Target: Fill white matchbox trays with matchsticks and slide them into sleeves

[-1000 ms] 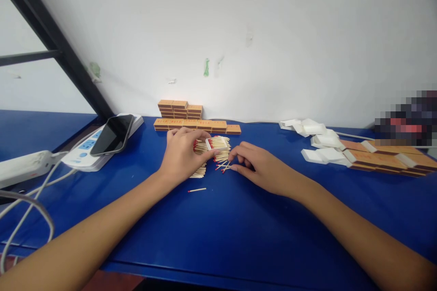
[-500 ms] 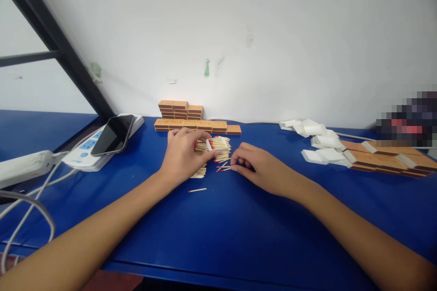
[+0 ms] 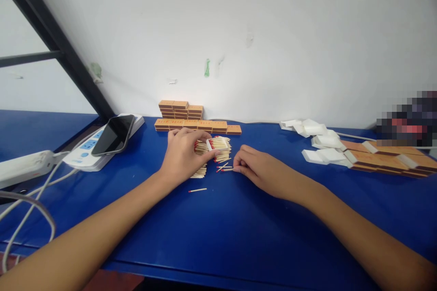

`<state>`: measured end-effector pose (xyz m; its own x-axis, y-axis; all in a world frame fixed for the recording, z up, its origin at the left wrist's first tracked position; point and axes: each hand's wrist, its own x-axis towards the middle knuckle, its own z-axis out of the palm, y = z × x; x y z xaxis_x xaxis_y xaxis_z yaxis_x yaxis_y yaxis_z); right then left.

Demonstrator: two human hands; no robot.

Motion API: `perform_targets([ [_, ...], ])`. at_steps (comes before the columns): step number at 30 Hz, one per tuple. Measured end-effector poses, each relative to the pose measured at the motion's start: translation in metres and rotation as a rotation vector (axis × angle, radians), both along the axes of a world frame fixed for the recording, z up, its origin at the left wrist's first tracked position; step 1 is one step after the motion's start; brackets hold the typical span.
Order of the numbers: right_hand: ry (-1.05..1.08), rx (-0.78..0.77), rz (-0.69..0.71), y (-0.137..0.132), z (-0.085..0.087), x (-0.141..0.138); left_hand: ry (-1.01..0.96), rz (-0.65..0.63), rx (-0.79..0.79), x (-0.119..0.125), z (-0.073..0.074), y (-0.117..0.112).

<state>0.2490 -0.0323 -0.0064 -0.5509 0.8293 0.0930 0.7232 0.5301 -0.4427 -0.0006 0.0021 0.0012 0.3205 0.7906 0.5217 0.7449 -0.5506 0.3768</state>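
A small white matchbox tray (image 3: pixel 222 146) holding red-tipped matches is gripped at its left end between the thumb and fingers of my left hand (image 3: pixel 184 153). More matches (image 3: pixel 198 173) lie in a pile under and beside that hand, partly hidden by it. My right hand (image 3: pixel 251 166) is closed in a pinch on the plain end of a match (image 3: pixel 227 170), low over the table. Close by lie a few loose matches (image 3: pixel 220 167). A single match (image 3: pixel 197 190) rests apart, nearer to me.
Orange matchboxes (image 3: pixel 191 125) are stacked and lined up near the wall. On the right are white empty trays (image 3: pixel 324 156) and matchbox sleeves (image 3: pixel 382 159). A phone (image 3: pixel 114 134) rests on a power strip (image 3: pixel 83 159) at left, with white cables (image 3: pixel 44 182) around it.
My right hand has shifted slightly right, away from the pile, its fingertips drawn closer together. My left hand and the tray have stayed in place.
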Motion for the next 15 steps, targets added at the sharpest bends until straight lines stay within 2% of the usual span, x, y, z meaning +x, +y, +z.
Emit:
perform_targets([
  [8,0.038,0.028,-0.007,-0.0022,0.0028,0.0007,-0.002,0.003,-0.015,0.0001,0.002,-0.0003],
  [15,0.043,-0.014,0.009,0.0006,-0.0003,0.0009,-0.005,0.0,-0.02,0.0004,0.0019,-0.0007],
])
